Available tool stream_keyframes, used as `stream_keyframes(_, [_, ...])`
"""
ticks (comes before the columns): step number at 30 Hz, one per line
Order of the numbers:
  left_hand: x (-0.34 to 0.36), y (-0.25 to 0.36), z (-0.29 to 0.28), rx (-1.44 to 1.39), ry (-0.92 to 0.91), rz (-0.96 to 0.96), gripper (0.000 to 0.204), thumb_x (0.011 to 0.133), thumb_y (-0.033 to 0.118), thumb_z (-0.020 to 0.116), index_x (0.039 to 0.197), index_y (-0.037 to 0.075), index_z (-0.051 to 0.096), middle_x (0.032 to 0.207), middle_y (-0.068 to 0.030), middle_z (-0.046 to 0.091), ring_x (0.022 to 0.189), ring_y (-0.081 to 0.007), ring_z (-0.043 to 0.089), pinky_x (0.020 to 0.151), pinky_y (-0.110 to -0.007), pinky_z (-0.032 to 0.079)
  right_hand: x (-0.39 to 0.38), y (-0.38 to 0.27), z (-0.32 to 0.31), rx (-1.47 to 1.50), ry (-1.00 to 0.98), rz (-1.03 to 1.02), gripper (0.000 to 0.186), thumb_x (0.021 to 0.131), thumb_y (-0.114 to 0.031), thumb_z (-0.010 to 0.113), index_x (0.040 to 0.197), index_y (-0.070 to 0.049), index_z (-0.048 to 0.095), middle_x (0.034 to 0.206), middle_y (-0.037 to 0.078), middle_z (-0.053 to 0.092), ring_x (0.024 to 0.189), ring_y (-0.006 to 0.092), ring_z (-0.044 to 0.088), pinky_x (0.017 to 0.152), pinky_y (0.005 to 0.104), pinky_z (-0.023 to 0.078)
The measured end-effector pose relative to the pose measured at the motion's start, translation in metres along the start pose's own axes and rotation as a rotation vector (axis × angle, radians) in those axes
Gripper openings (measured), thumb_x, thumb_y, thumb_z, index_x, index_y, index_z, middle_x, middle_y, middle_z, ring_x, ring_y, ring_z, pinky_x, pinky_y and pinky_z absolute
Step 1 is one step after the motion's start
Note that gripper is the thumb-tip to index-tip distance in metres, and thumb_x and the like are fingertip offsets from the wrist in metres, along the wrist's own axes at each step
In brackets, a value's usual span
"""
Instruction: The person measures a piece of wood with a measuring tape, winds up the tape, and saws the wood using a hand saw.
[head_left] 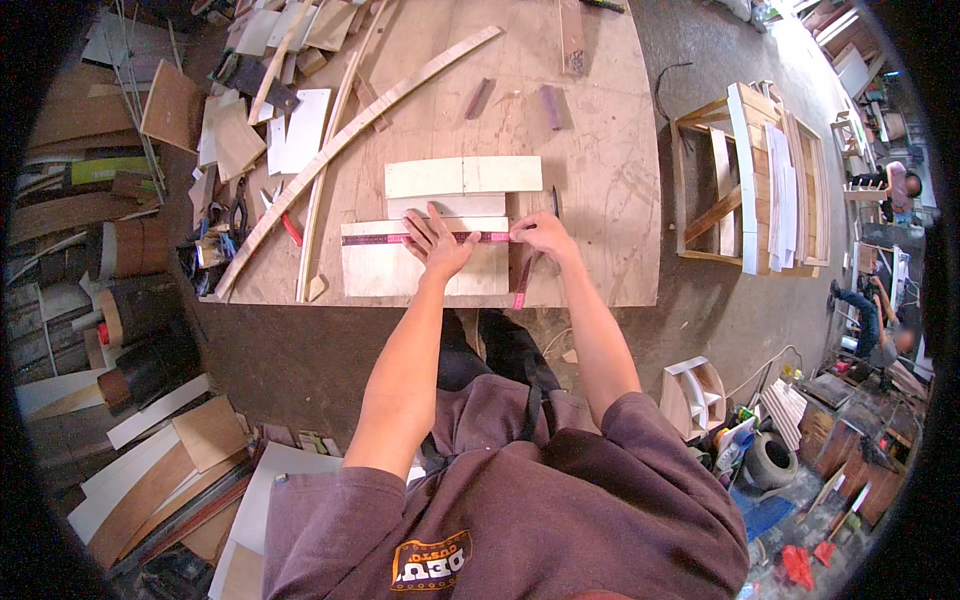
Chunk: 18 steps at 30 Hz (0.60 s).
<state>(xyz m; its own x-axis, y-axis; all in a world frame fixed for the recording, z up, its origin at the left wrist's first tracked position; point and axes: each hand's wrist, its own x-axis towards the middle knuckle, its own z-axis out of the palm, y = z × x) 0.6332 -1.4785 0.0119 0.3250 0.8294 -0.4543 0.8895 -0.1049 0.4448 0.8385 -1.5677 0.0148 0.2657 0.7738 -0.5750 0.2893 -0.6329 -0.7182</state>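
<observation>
A pink and dark flexible measuring tape (375, 239) lies straight across a pale board (425, 275) near the worktable's front edge. My left hand (438, 245) rests flat over the tape with its fingers spread, hiding part of it. At the board's right end, my right hand (543, 237) pinches the tape, whose loose tail hangs down below the fingers. Just beyond are a narrower pale piece (405, 206) and another pale board (425, 177) with a line across its middle. A thin dark pencil-like stick (555, 200) lies beyond my right hand.
Long wooden strips (370, 120) cross the left side of the plywood worktable (610, 200). Pliers (238, 212), a red-handled tool (292, 230) and offcuts lie beyond them. A wooden frame (745, 180) stands right of the table. Other people are at the far right.
</observation>
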Motion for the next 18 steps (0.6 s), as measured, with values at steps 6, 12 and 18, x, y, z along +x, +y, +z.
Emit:
stream_keyframes(6, [-0.0023,0.0062,-0.003,-0.014,-0.026,-0.01,0.124,0.077,0.066,0.064,0.151,0.01,-0.018,0.151,-0.0292,-0.029,0.14,-0.041,-0.032,0.11,-0.06,-0.015,-0.0048,0.0008,-0.0002,0.084,0.071,0.052,0.019,0.074,-0.02,0.073,0.086,-0.005,0.077,0.072,0.004,0.068,0.062,0.0115,0.058,0.055,0.0282,0.047])
stream_keyframes(12, [-0.0013,0.0045,-0.003,0.018,-0.028,-0.031,0.124,0.077,0.065,0.065,0.151,0.01,-0.018,0.151,-0.0291,-0.029,0.14,-0.0409,-0.032,0.11,-0.06,-0.015,-0.0036,-0.0014,0.0028,0.012,0.109,0.048,0.02,0.073,-0.021,0.074,0.086,-0.007,0.077,0.069,0.005,0.067,0.061,0.0115,0.058,0.055,0.0281,0.046])
stream_keyframes(18, [-0.0014,0.0061,-0.0027,0.014,-0.016,-0.018,0.124,0.077,0.064,0.065,0.151,0.009,-0.017,0.151,-0.0291,-0.03,0.14,-0.041,-0.032,0.11,-0.06,-0.015,-0.0054,0.0054,0.004,-0.035,0.152,-0.025,0.021,0.073,-0.023,0.075,0.087,-0.008,0.077,0.07,0.006,0.068,0.063,0.0138,0.059,0.06,0.0297,0.047])
